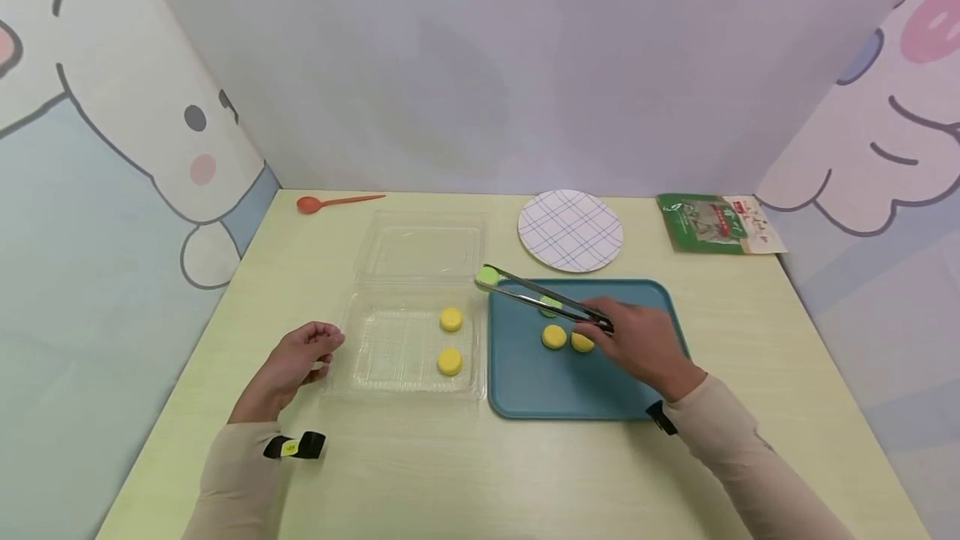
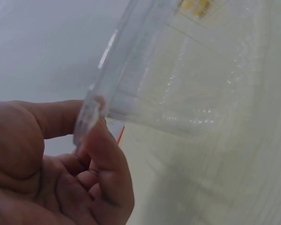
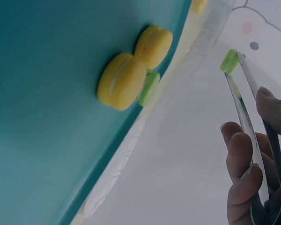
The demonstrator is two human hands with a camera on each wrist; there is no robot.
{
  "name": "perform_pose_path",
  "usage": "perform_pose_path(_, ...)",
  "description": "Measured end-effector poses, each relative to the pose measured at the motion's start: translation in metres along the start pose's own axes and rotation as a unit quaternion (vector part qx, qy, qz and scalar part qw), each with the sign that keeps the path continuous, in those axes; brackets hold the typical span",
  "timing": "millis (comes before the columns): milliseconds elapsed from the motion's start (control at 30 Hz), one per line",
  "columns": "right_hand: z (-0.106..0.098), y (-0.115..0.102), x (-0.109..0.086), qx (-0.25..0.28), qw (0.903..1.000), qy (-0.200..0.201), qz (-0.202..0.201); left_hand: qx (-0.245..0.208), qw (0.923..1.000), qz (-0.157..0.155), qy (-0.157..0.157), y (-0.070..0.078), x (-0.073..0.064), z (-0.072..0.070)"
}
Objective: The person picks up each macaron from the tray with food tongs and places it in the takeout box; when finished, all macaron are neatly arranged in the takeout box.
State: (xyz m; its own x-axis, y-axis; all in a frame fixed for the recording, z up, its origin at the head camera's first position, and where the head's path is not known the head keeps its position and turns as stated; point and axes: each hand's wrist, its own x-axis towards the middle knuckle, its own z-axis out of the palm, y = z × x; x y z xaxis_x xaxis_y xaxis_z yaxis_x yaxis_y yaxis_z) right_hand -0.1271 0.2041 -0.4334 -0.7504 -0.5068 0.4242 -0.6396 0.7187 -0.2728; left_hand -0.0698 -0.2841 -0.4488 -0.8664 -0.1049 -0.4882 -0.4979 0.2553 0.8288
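Observation:
My right hand (image 1: 637, 344) grips a pair of metal tongs (image 1: 551, 298), thumb on one arm and fingers on the other. A green macaron (image 3: 230, 62) is pinched between the tong tips, at the tray's left edge in the head view. Below the tongs, the blue tray (image 1: 525, 394) bears two yellow macarons (image 3: 122, 82) and another green one (image 1: 551, 307). With thumb and finger, my left hand (image 1: 300, 361) pinches the left rim of a clear plastic box (image 2: 91, 115). Two more yellow macarons (image 1: 450, 361) sit along the right side of that box, whose lid (image 1: 423, 250) lies open behind.
Behind the tray lies a round plate with a blue grid (image 1: 570, 230). A green and white food packet (image 1: 716, 225) is at the back right. An orange spoon (image 1: 309, 204) rests at the back left. Walls stand at the table's back and sides.

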Motion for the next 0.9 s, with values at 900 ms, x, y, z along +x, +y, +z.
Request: perform_pose_path(900, 0.020, -0.043, 0.039, -0.015, 0.9954, -0.070, -0.063, 0.000, 1.0000, 0.001, -0.004, -0.001, 0.001, 0.000)
